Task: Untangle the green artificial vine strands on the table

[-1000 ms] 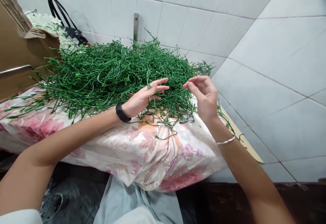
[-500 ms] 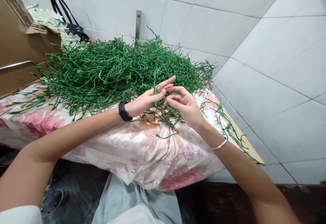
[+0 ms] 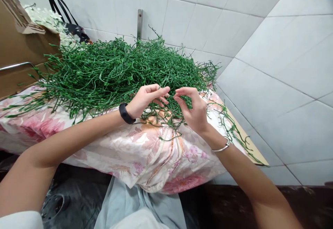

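A big tangled heap of thin green plastic stems (image 3: 117,69) lies on a flower-patterned cloth (image 3: 125,145). At the heap's front edge is my left hand (image 3: 148,99), with a black band on the wrist. Its fingers are bent and its thumb lies over them; what they hold, if anything, cannot be made out against the green. My right hand (image 3: 194,107), wearing a silver bangle, faces it across a small gap. Thumb and forefinger of that hand meet at the tips in a pinch, and anything between them is too thin to tell.
Loose stems (image 3: 234,132) trail along the table's right edge. At the left stands a cardboard box (image 3: 26,55), with white artificial flowers (image 3: 49,19) and a black-handled bag (image 3: 75,31) behind it. A white tiled wall (image 3: 208,20) closes off the back and right.
A stem stood upright from my left hand and is no longer distinguishable. My left fingers, stretched out before, have curled. The hands have drawn slightly apart, and my right fingertips have come together.
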The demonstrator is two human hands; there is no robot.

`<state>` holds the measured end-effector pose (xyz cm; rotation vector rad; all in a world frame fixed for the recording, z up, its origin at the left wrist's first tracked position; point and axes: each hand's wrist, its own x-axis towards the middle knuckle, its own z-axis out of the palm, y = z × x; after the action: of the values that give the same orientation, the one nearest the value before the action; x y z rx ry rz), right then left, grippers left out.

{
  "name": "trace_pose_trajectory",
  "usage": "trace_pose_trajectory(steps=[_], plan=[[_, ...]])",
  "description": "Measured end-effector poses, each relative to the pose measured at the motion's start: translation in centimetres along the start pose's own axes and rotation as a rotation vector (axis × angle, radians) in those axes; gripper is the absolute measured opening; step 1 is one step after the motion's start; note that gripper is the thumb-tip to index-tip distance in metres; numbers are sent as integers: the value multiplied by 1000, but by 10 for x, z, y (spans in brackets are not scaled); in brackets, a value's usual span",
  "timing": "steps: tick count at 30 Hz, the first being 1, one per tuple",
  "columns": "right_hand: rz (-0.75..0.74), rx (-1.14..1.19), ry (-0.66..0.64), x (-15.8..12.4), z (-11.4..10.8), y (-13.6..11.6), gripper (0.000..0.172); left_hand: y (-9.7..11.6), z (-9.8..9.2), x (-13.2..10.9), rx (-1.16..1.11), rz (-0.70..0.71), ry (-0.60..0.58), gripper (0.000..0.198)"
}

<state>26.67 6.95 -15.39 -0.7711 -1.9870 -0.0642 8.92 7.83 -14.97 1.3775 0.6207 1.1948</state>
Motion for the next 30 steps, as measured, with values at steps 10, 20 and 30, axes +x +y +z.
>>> trace_pose_trajectory(steps=[10,20,30], plan=[[-72,-23,63,-1,0,3,20,1,2,-4,50,-47,-60,20],[-67,-3,116,-1,-2,6,18,3,2,-8,142,-83,-162,31],[80,270,-162,6,-9,2,20,-1,1,-5,168,3,-156,19]])
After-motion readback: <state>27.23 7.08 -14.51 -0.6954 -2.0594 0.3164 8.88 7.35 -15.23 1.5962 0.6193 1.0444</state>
